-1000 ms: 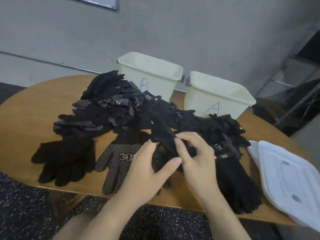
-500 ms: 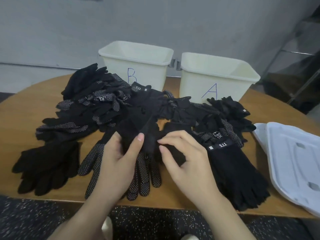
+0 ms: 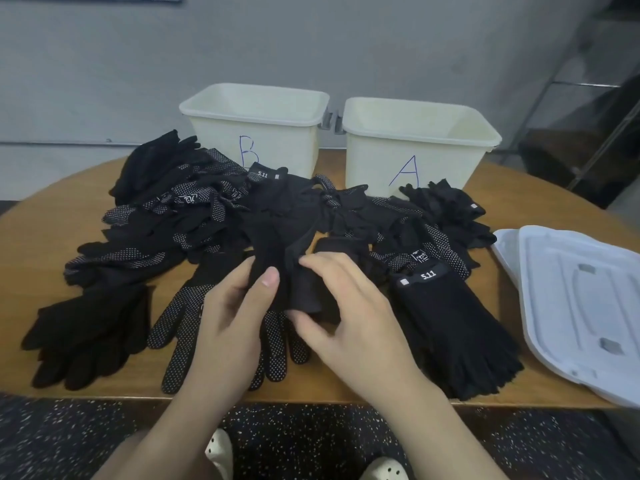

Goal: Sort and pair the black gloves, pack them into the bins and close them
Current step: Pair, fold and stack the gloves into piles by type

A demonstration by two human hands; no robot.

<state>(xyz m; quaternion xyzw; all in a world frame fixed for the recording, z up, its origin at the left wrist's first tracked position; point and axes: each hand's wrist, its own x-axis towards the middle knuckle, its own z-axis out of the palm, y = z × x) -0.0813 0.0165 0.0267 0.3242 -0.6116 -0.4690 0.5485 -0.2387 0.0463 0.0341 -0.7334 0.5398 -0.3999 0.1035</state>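
I see both hands over the front edge of the table [image 3: 41, 237], near its middle. The left hand [image 3: 232, 317] grasps a plain black glove [image 3: 284, 258] between the thumb and the curled fingers; the thumb lies on top of the cloth. The right hand [image 3: 349, 317] grasps the same glove from the other side, its fingers bent over the cloth and its thumb under the lower end. So the glove stands between the two hands, and its upper part goes away from me into the big pile of gloves [image 3: 214, 216] in the middle of the table.

Under the left hand lies a dotted glove [image 3: 187, 327], flat, its fingers pointing to the front edge. Near the front left corner lies a plain glove [image 3: 90, 334], apart from the hands. Just beside the right hand, on its right, lies a glove with a "5.11" label [image 3: 450, 327], fingers also toward the front edge.

At the back edge stand two open cream bins side by side: the bin marked B [image 3: 256, 133] on the left and the bin marked A [image 3: 415, 147] on the right. I cannot see anything inside them from this angle. At the right edge of the table lie white lids [image 3: 575, 306], one upon the other, partly over the edge.
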